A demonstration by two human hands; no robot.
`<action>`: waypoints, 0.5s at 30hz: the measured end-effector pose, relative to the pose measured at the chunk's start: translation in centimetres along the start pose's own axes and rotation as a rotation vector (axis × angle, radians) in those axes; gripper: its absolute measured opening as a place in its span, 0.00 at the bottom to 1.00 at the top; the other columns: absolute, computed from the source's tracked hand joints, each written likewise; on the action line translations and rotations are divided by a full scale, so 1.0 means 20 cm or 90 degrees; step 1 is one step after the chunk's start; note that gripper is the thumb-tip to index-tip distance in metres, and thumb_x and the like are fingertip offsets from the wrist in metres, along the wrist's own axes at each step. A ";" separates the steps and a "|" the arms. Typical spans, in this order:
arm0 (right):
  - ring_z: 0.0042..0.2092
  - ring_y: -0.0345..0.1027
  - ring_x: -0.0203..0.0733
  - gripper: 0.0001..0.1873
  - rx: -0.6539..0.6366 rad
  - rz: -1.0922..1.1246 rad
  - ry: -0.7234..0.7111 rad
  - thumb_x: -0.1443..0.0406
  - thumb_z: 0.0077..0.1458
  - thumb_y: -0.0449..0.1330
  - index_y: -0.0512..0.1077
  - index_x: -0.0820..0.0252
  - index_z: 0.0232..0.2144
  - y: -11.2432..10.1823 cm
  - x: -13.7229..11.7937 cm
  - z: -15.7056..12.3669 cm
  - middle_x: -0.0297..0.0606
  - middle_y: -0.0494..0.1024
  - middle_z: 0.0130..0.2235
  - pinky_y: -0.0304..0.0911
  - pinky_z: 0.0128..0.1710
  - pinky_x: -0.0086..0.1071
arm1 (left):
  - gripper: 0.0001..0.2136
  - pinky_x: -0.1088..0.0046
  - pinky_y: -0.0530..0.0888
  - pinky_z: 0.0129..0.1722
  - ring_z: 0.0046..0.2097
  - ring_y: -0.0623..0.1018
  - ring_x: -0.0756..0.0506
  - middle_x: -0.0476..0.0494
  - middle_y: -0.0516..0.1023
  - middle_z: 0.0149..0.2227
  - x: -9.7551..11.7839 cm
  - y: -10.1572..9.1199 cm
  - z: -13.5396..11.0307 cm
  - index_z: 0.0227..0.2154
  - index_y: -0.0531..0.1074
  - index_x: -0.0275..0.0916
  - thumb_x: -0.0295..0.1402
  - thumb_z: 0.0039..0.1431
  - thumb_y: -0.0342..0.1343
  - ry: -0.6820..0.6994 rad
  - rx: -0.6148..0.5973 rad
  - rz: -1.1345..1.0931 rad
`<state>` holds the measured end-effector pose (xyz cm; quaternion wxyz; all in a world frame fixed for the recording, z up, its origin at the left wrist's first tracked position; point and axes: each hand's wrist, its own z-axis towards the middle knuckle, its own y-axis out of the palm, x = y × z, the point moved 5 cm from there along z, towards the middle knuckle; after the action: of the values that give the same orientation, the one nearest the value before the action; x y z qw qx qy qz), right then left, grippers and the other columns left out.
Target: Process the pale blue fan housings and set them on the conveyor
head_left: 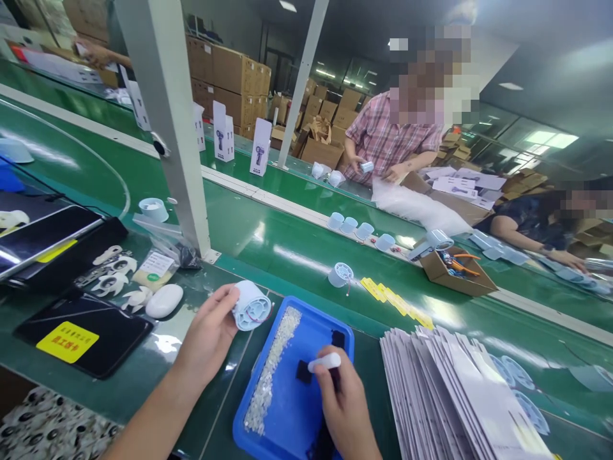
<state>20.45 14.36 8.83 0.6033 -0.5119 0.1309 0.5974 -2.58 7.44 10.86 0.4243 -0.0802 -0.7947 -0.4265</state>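
My left hand (211,332) is closed around a light blue cylindrical fan housing (252,308), its spoked end facing right with a thin red wire at the edge. My right hand (347,399) grips a white pen-shaped tool (326,363) above a blue tray (290,409). A small black square (303,372) is by the tool's left tip; whether it is attached or lying beneath, I cannot tell. Small translucent white pieces (271,377) line the tray's left side. More black pieces (338,337) lie along its right side, partly hidden by my right hand.
A stack of white folded cartons (445,396) stands right of the tray. Beyond it, a conveyor (282,255) carries another housing (340,274) and yellow cards (395,301). A metal post (177,128) rises at left, near a white mouse (165,301). A co-worker (397,137) works opposite.
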 end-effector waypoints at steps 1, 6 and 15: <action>0.33 0.72 0.37 0.04 -0.005 0.010 0.003 0.63 0.63 0.57 0.71 0.55 0.37 0.01 -0.03 -0.01 0.33 0.76 0.33 0.67 0.33 0.25 | 0.12 0.79 0.74 0.29 0.33 0.75 0.47 0.46 0.76 0.32 -0.01 0.01 -0.01 0.31 0.77 0.37 0.37 0.47 0.70 -0.007 -0.010 0.005; 0.41 0.73 0.43 0.06 0.232 0.211 0.060 0.62 0.62 0.60 0.71 0.54 0.42 -0.01 -0.23 -0.06 0.39 0.73 0.43 0.72 0.38 0.34 | 0.10 0.77 0.72 0.31 0.32 0.71 0.49 0.48 0.73 0.30 -0.06 0.09 -0.08 0.32 0.75 0.38 0.39 0.56 0.64 -0.030 -0.065 0.066; 0.35 0.76 0.39 0.05 0.222 0.350 0.076 0.63 0.63 0.60 0.68 0.54 0.41 0.02 -0.37 -0.03 0.37 0.71 0.43 0.74 0.36 0.35 | 0.10 0.78 0.70 0.34 0.33 0.70 0.50 0.49 0.72 0.30 -0.08 0.14 -0.17 0.32 0.74 0.40 0.41 0.59 0.61 -0.020 -0.087 0.103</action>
<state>18.46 9.49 14.06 0.4893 -0.3802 0.3999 0.6754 2.00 7.04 12.35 0.4386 -0.1795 -0.7613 -0.4426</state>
